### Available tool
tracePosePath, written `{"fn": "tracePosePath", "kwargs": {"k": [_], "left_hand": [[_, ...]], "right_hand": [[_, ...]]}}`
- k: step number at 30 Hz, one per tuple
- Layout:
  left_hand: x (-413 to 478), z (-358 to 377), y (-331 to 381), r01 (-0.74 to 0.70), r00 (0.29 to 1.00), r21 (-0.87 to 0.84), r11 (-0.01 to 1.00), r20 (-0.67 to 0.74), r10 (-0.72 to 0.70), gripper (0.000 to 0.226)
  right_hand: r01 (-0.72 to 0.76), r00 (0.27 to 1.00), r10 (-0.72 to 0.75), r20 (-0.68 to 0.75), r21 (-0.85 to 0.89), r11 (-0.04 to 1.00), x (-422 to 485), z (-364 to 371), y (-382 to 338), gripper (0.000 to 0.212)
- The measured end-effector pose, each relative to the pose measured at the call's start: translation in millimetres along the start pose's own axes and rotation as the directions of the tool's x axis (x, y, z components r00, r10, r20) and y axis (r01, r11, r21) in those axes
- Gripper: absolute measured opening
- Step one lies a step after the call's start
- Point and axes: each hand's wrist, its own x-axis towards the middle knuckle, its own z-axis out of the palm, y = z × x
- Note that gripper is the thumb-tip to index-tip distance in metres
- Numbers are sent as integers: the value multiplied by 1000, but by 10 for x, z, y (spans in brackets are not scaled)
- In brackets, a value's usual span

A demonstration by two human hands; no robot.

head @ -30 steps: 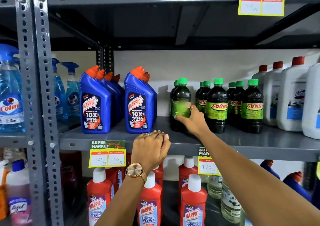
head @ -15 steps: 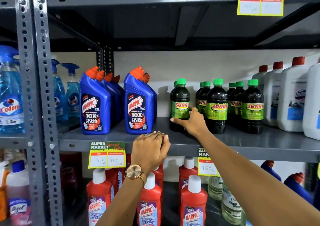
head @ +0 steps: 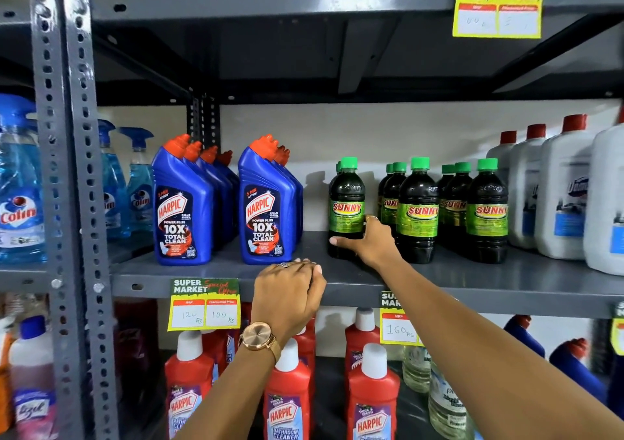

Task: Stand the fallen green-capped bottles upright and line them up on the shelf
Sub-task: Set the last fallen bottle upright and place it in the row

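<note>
Right hand [head: 369, 242] is wrapped around the lower body of the leftmost green-capped bottle [head: 346, 208], thumb across the front near the base and fingers curled behind the right side — a closed grasp on an upright bottle standing on the grey shelf [head: 506, 280]. Left hand [head: 290, 292] rests with fingers curled over the shelf's front edge, holding nothing but the edge, apparently as a brace. All green-capped bottles in view stand upright; none lies on its side. The held bottle has at least one more cap showing directly behind it, and it stands apart from the remaining rows [head: 449, 210], which sit close together further right, next to the white jugs [head: 557, 196]. A clear gap separates the held bottle from its nearest neighbour on the right, while the blue toilet-cleaner bottles [head: 266, 206] stand well apart on the left. Judged from this layout, the standing-up step appears complete and the lining-up step is in hand. The next move likely calls for sliding the held bottle rightward along the shelf to close the gap and bring its front face level with the other front bottles — keeping the base flat and the push low, since a push higher up could tip it into the neighbours.
</note>
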Motion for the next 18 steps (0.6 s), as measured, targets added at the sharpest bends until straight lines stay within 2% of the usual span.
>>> {"fn": "tracePosePath", "kwargs": {"k": [4, 7, 9, 10, 11, 12, 14, 15, 16, 17, 18], "left_hand": [[64, -172, 36, 67, 985, 76, 995, 152, -78, 40], [292, -260, 58, 118, 947, 98, 988, 289, -142, 41], [481, -225, 56, 162, 925, 27, 986, 345, -162, 41], [572, -158, 61, 240, 898, -80, 967, 397, -190, 38], [659, -78, 75, 359, 850, -205, 910, 474, -228, 36], [726, 4, 110, 484, 785, -299, 822, 564, -257, 44], [822, 187, 184, 652, 665, -364, 665, 696, -271, 78], [866, 263, 218, 688, 636, -365, 627, 719, -280, 90], [898, 338, 234, 714, 617, -356, 603, 728, -300, 97], [932, 406, 241, 735, 599, -344, 585, 733, -322, 99], [957, 463, 249, 751, 579, -327, 574, 743, -335, 98]], "right_hand": [[-43, 998, 44, 52, -18, 999, -58, -92, -59, 74], [-65, 995, 66, 70, -17, 998, -175, -353, -73, 50], [-62, 998, 62, -6, -42, 997, -286, -604, 0, 44], [-79, 995, 73, -74, -81, 994, -345, -740, 62, 44], [-107, 984, 87, -154, -125, 986, -390, -860, 140, 47], [-143, 968, 105, -228, -156, 977, -438, -971, 218, 50], [-240, 948, 210, -239, -99, 966, -466, -1108, 359, 52], [-302, 941, 292, -171, -33, 953, -445, -1138, 407, 65], [-350, 933, 350, -83, 22, 937, -406, -1131, 429, 89], [-363, 931, 364, -11, 66, 930, -326, -1121, 458, 110], [-348, 937, 346, 39, 90, 933, -218, -1092, 525, 119]]}}
